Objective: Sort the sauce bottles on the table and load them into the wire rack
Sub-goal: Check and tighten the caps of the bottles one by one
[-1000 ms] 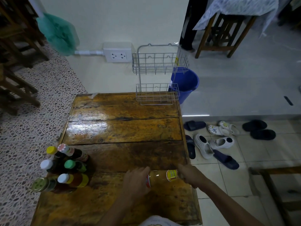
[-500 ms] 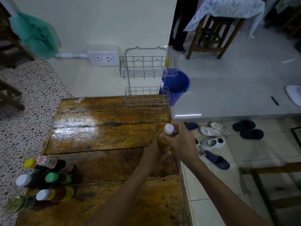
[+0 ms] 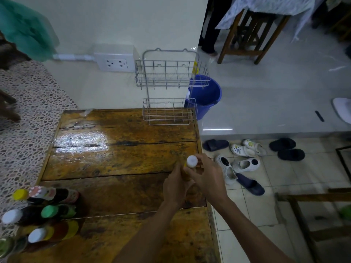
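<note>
I hold one orange sauce bottle [image 3: 190,162] with a white cap upright over the right side of the wooden table [image 3: 117,160]. My left hand [image 3: 175,186] wraps its lower body and my right hand [image 3: 208,176] grips it near the neck. A two-tier white wire rack [image 3: 169,88] stands at the table's far right edge, with both tiers empty. Several more sauce bottles [image 3: 41,213] with yellow, green, white and patterned caps are clustered at the near left corner.
A blue bucket [image 3: 208,95] sits on the floor behind the rack. Sandals and clogs [image 3: 243,162] lie on the tiles right of the table. A wall socket [image 3: 115,62] is left of the rack. A wooden stool [image 3: 252,33] stands at the far right.
The bottle lay sideways between my hands near the front edge; it has been turned upright and lifted farther across the table toward the rack. The view has shifted slightly right.
</note>
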Available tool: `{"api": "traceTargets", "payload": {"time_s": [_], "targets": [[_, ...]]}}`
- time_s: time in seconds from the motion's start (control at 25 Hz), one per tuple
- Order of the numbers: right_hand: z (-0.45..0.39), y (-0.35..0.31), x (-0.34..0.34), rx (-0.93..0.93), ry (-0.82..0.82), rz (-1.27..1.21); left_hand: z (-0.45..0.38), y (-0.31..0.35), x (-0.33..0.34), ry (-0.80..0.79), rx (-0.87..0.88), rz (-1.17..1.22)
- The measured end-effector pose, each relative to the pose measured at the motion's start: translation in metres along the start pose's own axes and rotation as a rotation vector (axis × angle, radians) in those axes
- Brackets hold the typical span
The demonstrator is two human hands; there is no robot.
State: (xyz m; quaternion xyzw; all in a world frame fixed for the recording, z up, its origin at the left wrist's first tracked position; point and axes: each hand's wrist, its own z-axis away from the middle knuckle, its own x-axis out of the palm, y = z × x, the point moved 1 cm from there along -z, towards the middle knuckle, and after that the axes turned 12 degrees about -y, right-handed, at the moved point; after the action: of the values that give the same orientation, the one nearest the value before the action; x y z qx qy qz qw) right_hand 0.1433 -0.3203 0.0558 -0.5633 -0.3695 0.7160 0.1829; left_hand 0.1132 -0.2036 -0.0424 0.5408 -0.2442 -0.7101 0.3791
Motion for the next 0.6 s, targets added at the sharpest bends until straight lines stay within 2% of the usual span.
{"api": "traceTargets", "payload": {"time_s": [0.08,0.28,0.36,0.48,0.6], "targets": [[0.004,0.003,0.003,-0.007,0.001,0.017,0.001,0.000,-0.001,-0.013,0.009,-0.010],[0.008,-0.004,-0.004,0.009,-0.056,0.038,0.014,-0.005,-0.014,-0.160,0.029,0.041],[0.012,-0.020,-0.007,-0.014,-0.019,0.054,0.033,-0.017,-0.030,-0.159,0.002,0.080],[0.019,-0.066,-0.004,-0.142,0.104,0.119,0.082,-0.053,-0.063,-0.062,-0.084,0.131],[0.019,-0.115,0.032,-0.350,0.107,0.220,0.143,-0.107,-0.100,0.118,-0.247,0.108]]}}
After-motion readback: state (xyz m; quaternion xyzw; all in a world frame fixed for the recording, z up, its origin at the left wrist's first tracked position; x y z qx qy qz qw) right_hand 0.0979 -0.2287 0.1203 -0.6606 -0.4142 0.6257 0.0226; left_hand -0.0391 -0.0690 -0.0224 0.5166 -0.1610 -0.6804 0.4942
